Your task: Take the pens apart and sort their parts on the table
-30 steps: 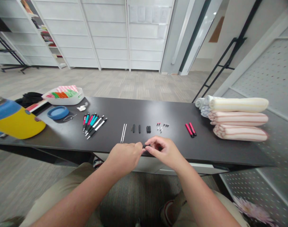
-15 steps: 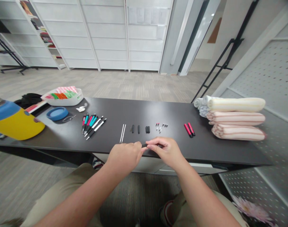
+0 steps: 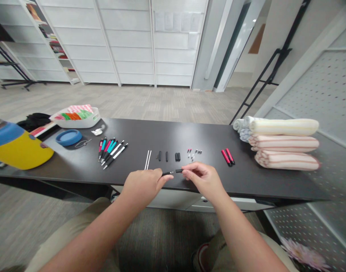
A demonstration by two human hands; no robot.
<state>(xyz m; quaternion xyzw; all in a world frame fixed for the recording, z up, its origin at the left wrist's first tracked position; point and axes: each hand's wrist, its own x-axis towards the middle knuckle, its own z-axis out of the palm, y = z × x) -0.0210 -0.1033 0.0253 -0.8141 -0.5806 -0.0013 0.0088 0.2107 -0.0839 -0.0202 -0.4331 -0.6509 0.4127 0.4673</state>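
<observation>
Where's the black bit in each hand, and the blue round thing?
Right black bit (image 3: 179, 170): head view, on the end sticking out of the right hand (image 3: 204, 179).
Left black bit (image 3: 166, 173): head view, on its dark part outside the left hand (image 3: 143, 186).
Blue round thing (image 3: 69, 142): head view, near side.

1 head-worn view, facing forward and down, left hand (image 3: 143, 187) and right hand (image 3: 204, 179) near, white panels (image 3: 127, 41) far beyond

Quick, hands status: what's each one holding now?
Left hand: closed on a dark rod with a metallic tip.
Right hand: pinching a short black piece.
</observation>
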